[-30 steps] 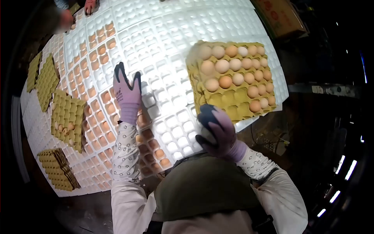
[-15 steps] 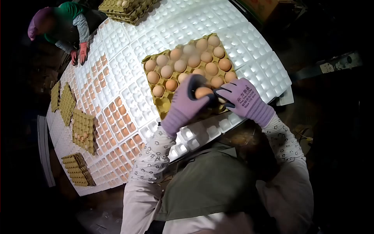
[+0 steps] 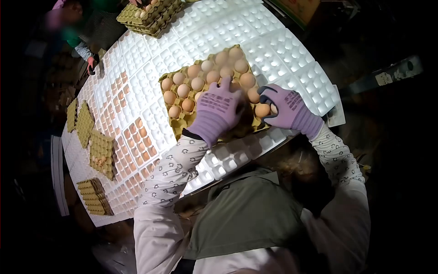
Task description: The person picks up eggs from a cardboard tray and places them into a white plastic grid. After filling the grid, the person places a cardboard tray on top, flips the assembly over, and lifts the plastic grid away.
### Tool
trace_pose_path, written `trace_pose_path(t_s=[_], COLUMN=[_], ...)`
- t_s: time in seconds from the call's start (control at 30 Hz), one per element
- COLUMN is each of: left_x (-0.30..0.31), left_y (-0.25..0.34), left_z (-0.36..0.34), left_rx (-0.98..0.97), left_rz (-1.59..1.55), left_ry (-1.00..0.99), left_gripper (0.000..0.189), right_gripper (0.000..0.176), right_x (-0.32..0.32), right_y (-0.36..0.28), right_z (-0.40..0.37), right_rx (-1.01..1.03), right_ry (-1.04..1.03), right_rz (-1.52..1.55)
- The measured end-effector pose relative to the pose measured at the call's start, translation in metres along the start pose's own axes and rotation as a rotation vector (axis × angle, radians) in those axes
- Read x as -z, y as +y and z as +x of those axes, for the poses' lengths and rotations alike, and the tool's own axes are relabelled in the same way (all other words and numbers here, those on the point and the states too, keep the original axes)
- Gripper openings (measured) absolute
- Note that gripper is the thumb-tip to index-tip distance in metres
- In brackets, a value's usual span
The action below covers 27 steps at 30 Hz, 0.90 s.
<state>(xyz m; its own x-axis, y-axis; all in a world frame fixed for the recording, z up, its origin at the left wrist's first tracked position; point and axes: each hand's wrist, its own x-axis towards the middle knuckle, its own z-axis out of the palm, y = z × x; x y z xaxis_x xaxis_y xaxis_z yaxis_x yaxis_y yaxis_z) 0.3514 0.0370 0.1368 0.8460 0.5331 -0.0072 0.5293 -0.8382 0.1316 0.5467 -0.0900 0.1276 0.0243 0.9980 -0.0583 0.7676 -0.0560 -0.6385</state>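
A yellowish pulp egg tray (image 3: 182,122) full of brown and pale eggs lies on the white moulded surface in front of me. Over its middle is my left hand (image 3: 220,108), in a purple glove, back upward; its index finger reaches over the eggs and the other fingertips are hidden. My right hand (image 3: 284,108), gloved the same way, is at the tray's near right corner. Its fingers curl round a brown egg (image 3: 262,110), with a paler egg (image 3: 273,108) beside it, partly covered by the glove.
White moulded trays (image 3: 292,50) cover the table. Some at the left hold eggs (image 3: 139,141). Pulp trays stand stacked at the top (image 3: 155,23) and lower left (image 3: 94,196). A co-worker's gloved hand (image 3: 91,65) is at the far left edge.
My left hand has turned back-up over the tray, and the egg in its grasp no longer shows. My right hand is now round an egg. The co-worker has moved, and a hand reaches the top stack.
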Motion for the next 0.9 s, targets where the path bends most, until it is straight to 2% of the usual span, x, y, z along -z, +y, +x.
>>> trace_pose_path(t_s=[0.03, 0.07, 0.1, 0.13, 0.17, 0.2, 0.23, 0.27, 0.3, 0.33, 0.37, 0.4, 0.43, 0.47, 0.5, 0.53, 0.6, 0.67, 0.7, 0.73, 0.8, 0.83, 0.87, 0.9], left_x=[-0.004, -0.008, -0.014, -0.017, -0.009, -0.012, -0.021, -0.034, -0.051, -0.041, -0.032, -0.036, -0.041, -0.035, -0.030, -0.038, -0.054, -0.067, -0.075, -0.091, -0.138, -0.142, -0.140, -0.138], left_y=[0.008, 0.005, 0.001, -0.001, -0.005, -0.022, -0.047, -0.066, -0.071, -0.076, -0.081, -0.093, -0.106, -0.120, -0.133, -0.149, -0.181, -0.216, -0.240, -0.264, -0.335, -0.382, -0.411, -0.441], left_z=[0.003, 0.004, 0.004, 0.001, -0.004, -0.009, -0.015, -0.022, -0.046, -0.056, -0.066, -0.084, -0.102, -0.118, -0.134, -0.148, -0.176, -0.208, -0.231, -0.248, -0.279, -0.293, -0.288, -0.282], left_rx=[-0.036, -0.068, -0.100, -0.134, -0.089, -0.011, 0.073, 0.163, 0.078, 0.155, 0.241, 0.202, 0.185, 0.192, 0.197, 0.229, 0.287, 0.388, 0.451, 0.563, 0.697, 1.017, 1.104, 1.232], left_rz=[0.155, 0.136, 0.115, 0.093, -0.040, -0.559, -1.078, -1.595, -1.262, -1.493, -1.726, -1.466, -1.204, -0.934, -0.674, -0.609, -0.477, -0.650, -0.715, -1.033, -1.794, -2.025, -1.611, -1.183], left_ry=[-0.103, -0.051, -0.002, 0.043, 0.204, 0.186, 0.159, 0.129, 0.438, 0.431, 0.447, 0.492, 0.547, 0.539, 0.513, 0.474, 0.393, 0.519, 0.575, 0.669, 0.906, 0.808, 0.816, 0.784], left_gripper=[0.025, 0.025, 0.026, 0.026, 0.029, 0.029, 0.030, 0.033, 0.054, 0.058, 0.062, 0.059, 0.056, 0.053, 0.050, 0.049, 0.048, 0.058, 0.064, 0.069, 0.068, 0.055, 0.049, 0.044], right_gripper=[0.046, 0.044, 0.041, 0.045, 0.047, 0.049, 0.051, 0.052, 0.053, 0.054, 0.056, 0.050, 0.045, 0.038, 0.036, 0.033, 0.061, 0.063, 0.063, 0.060, 0.053, 0.049, 0.047, 0.050], right_x=[0.005, 0.010, 0.015, 0.021, 0.014, 0.006, 0.004, 0.001, -0.003, -0.006, -0.001, -0.004, -0.004, 0.010, 0.003, -0.008, -0.064, -0.114, -0.147, -0.170, -0.218, -0.245, -0.272, -0.301], right_y=[0.005, 0.009, 0.016, 0.009, 0.017, 0.022, 0.005, -0.004, -0.013, -0.023, -0.031, -0.016, -0.014, -0.035, -0.055, -0.078, -0.131, -0.187, -0.173, -0.195, -0.251, -0.270, -0.263, -0.272], right_z=[-0.001, -0.001, 0.003, 0.009, 0.017, 0.025, 0.032, 0.035, 0.039, 0.044, 0.047, 0.043, 0.047, 0.057, 0.066, 0.072, 0.102, 0.146, 0.175, 0.196, 0.245, 0.268, 0.300, 0.325], right_rx=[-0.104, -0.209, -0.226, -0.247, -0.118, 0.014, -0.052, -0.069, -0.080, -0.082, -0.149, 0.011, -0.083, -0.249, -0.276, -0.311, -0.224, -0.291, -0.211, -0.302, -0.587, -0.547, -0.425, -0.399], right_ry=[0.034, 0.068, 0.076, 0.082, 0.083, 0.081, 0.003, -0.003, -0.012, -0.020, -0.041, 0.184, 0.228, 0.060, 0.044, 0.036, 0.003, -0.018, -0.315, -0.354, -0.261, -0.230, -0.359, -0.335], right_rz=[0.301, 0.601, 0.898, 0.871, 0.464, 0.057, -0.219, -0.349, -0.477, -0.609, -0.602, -0.499, 0.024, 0.217, 0.602, 0.985, 1.317, 1.360, 1.546, 1.523, 1.356, 1.269, 0.930, 0.696])
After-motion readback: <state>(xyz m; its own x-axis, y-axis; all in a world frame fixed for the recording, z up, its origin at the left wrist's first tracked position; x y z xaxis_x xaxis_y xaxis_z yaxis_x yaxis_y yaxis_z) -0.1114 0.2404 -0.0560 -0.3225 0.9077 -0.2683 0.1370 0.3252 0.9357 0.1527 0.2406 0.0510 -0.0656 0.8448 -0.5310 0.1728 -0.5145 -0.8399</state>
